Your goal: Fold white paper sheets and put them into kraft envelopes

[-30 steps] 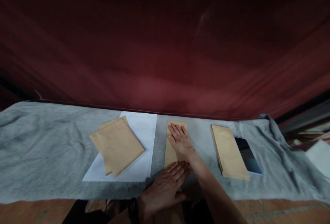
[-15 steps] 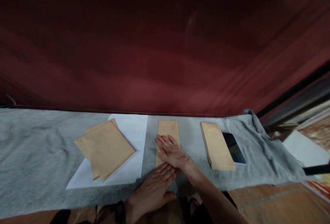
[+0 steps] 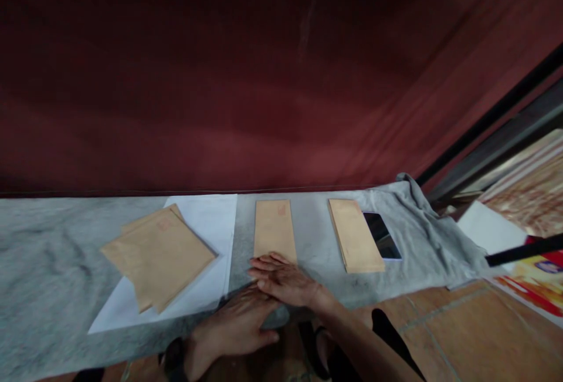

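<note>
A brown paper envelope (image 3: 273, 226) lies upright in front of me, with a small red printed mark near its top right corner. My right hand (image 3: 285, 281) rests flat across the envelope's near end, palm down. Beneath and beside it, my left hand (image 3: 235, 322) is stretched out flat, its fingertips partly covered by the right hand. Neither hand is gripping anything. The envelope's near edge is hidden under the hands.
To the left, several brown envelopes (image 3: 160, 256) lie fanned on white paper sheets (image 3: 222, 212). A small stack of envelopes (image 3: 355, 235) lies to the right, beside a phone (image 3: 383, 236). Grey cloth (image 3: 44, 264) covers the narrow surface; a dark red panel (image 3: 264, 106) rises behind it.
My right hand has slid down the envelope toward me, uncovering its upper part. The left hand has also come nearer to me. The whole view has shifted slightly.
</note>
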`<state>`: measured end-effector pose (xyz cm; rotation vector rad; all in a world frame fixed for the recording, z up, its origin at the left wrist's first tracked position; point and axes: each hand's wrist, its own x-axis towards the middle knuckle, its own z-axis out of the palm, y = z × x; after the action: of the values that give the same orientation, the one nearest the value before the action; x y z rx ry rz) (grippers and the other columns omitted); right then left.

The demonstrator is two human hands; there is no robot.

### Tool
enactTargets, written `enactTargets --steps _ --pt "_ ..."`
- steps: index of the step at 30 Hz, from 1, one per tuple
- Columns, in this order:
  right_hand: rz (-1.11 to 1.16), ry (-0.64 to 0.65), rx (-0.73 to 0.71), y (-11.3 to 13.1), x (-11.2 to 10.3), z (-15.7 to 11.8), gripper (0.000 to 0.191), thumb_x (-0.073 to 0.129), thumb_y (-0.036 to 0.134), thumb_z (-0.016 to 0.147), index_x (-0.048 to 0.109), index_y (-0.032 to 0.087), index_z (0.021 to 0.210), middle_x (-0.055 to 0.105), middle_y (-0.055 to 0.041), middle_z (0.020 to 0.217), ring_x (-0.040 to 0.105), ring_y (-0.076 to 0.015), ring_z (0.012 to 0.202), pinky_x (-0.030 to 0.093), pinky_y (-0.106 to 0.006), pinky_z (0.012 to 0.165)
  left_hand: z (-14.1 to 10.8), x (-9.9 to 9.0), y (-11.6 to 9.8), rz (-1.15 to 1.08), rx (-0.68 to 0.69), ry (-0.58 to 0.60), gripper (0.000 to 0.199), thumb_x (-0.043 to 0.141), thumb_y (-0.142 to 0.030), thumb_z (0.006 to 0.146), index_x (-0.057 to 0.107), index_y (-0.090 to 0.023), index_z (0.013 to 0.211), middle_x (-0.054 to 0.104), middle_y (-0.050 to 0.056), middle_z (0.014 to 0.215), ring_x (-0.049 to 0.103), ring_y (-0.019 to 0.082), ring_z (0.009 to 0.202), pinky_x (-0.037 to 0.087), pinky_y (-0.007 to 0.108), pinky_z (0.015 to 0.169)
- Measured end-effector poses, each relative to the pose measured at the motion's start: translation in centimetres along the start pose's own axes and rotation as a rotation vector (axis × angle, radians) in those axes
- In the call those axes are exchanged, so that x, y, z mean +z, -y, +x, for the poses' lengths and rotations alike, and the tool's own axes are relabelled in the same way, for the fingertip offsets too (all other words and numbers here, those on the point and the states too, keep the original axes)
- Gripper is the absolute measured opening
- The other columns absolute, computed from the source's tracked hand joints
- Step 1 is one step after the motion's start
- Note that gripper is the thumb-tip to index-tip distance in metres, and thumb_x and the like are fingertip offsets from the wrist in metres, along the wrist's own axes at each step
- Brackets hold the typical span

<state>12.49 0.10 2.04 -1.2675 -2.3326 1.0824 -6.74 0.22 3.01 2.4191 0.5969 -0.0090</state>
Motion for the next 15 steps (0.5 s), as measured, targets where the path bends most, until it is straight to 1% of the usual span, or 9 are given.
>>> enactTargets --steps 2,3,5,7,9,11,12,13,15 --pt "0.137 -0.04 -0.032 -0.3 0.0 -0.2 0.047 0.029 0.047 0.108 0.06 0.029 0.139 0.054 0.0001 0.151 0.042 -0.0142 0.144 0.019 -0.039 0.126 0.0 -1.4 0.0 -0.082 0.003 0.021 0.062 0.073 -0.031 0.078 0.06 -0.028 0.138 0.056 0.008 0.148 0.053 0.032 0.135 0.044 0.048 0.113" --pt "0.226 -0.073 -0.04 -0.6 0.0 -0.2 0.048 0.029 0.048 0.108 0.064 0.03 0.134 0.061 0.0005 0.143 0.051 -0.0149 0.137 0.029 -0.038 0.122 0.0 -2.1 0.0 -0.15 0.016 0.031 0.058 0.071 -0.03 0.079 0.061 -0.028 0.137 0.059 0.006 0.145 0.056 0.03 0.133 0.045 0.044 0.112" --pt "0.392 -0.174 -0.016 -1.4 -0.1 0.0 0.05 0.03 0.052 0.106 0.071 0.03 0.123 0.074 0.0004 0.123 0.066 -0.0166 0.116 0.049 -0.035 0.105 0.5 -3.4 0.4 -0.321 0.033 0.015 0.04 0.062 -0.028 0.086 0.069 -0.026 0.126 0.07 0.003 0.13 0.065 0.024 0.12 0.051 0.035 0.103" --pt "0.478 -0.337 0.062 -2.4 -0.6 0.3 0.048 0.036 0.054 0.104 0.075 0.027 0.112 0.078 -0.0008 0.106 0.072 -0.0182 0.099 0.057 -0.032 0.089 1.5 -4.4 1.2 -0.43 -0.009 -0.133 0.029 0.051 -0.029 0.093 0.076 -0.022 0.106 0.078 0.003 0.107 0.072 0.02 0.099 0.055 0.029 0.091" --pt "0.461 -0.553 0.148 -3.6 -1.4 0.8 0.042 0.042 0.048 0.102 0.075 0.023 0.108 0.078 -0.0035 0.104 0.072 -0.0195 0.097 0.057 -0.033 0.089 3.2 -4.8 2.4 -0.415 -0.063 -0.376 0.034 0.045 -0.034 0.098 0.075 -0.019 0.097 0.078 0.004 0.094 0.072 0.018 0.087 0.056 0.028 0.083" --pt "0.366 -0.738 0.236 -4.6 -2.4 1.1 0.036 0.043 0.036 0.101 0.073 0.02 0.11 0.077 -0.0066 0.11 0.071 -0.0199 0.102 0.055 -0.034 0.094 5.3 -4.7 4.0 -0.294 -0.093 -0.589 0.036 0.04 -0.035 0.101 0.072 -0.02 0.108 0.076 0.006 0.107 0.071 0.019 0.099 0.055 0.032 0.091" --pt "0.286 -0.778 0.28 -4.9 -2.9 1.1 0.034 0.043 0.03 0.1 0.072 0.019 0.112 0.076 -0.0075 0.113 0.071 -0.0198 0.104 0.054 -0.034 0.096 6.3 -4.6 4.7 -0.199 -0.09 -0.652 0.037 0.039 -0.033 0.101 0.07 -0.02 0.117 0.073 0.007 0.118 0.067 0.02 0.111 0.052 0.035 0.1" --pt "0.194 -0.79 0.319 -5.2 -3.3 1.1 0.034 0.042 0.025 0.099 0.072 0.02 0.114 0.075 -0.0082 0.115 0.07 -0.0198 0.105 0.053 -0.034 0.098 7.3 -4.3 5.4 -0.085 -0.085 -0.659 0.038 0.04 -0.033 0.101 0.065 -0.021 0.126 0.068 0.008 0.131 0.062 0.021 0.124 0.048 0.038 0.108" --pt "0.009 -0.742 0.363 -5.3 -4.0 1.0 0.036 0.042 0.017 0.097 0.07 0.02 0.118 0.074 -0.0089 0.119 0.069 -0.0197 0.108 0.051 -0.033 0.101 9.0 -3.6 6.5 0.125 -0.125 -0.66 0.043 0.041 -0.032 0.1 0.057 -0.019 0.139 0.055 0.011 0.149 0.05 0.023 0.138 0.04 0.043 0.117"
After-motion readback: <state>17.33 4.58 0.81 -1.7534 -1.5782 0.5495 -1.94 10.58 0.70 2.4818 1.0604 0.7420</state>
